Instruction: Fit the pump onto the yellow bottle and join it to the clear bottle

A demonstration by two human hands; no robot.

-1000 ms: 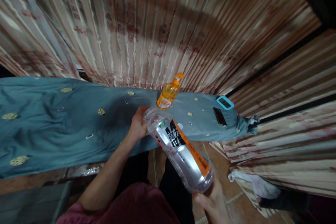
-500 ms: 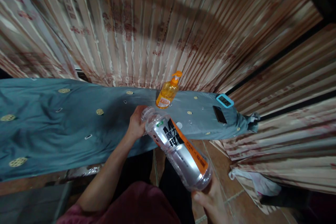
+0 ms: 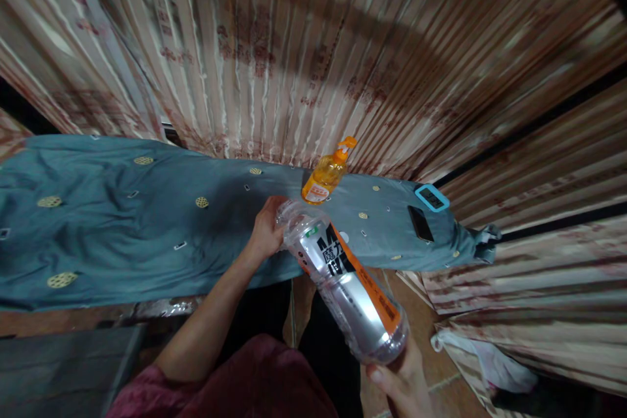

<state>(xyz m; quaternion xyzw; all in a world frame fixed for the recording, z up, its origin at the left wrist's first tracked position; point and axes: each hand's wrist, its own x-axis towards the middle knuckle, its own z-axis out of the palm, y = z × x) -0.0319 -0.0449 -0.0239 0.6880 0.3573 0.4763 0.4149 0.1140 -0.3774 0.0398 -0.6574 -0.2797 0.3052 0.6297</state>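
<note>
A large clear plastic bottle [image 3: 345, 284] with a silver and orange label is held tilted in front of me, its neck up to the left and its base down to the right. My left hand [image 3: 269, 228] is closed around the neck end. Under and behind the base, my right hand [image 3: 399, 379] grips the bottle, thumb showing and the other fingers mostly hidden. Beyond the bottle's neck, an orange pump bottle [image 3: 324, 177] of yellow liquid stands on the cloth-covered surface [image 3: 220, 228]. A small white disc [image 3: 344, 236] is partly hidden behind the bottle.
A dark phone [image 3: 420, 223] and a blue-framed digital clock [image 3: 432, 197] lie toward the right end of the cloth. Pleated patterned curtains [image 3: 294, 65] hang behind and to the right. A white bag-like thing [image 3: 504, 362] rests low on the right, near the tiled floor [image 3: 441, 356].
The whole view has shifted slightly, so things appear a little farther right. Both hands keep their hold on the bottle, which stays tilted much as before.
</note>
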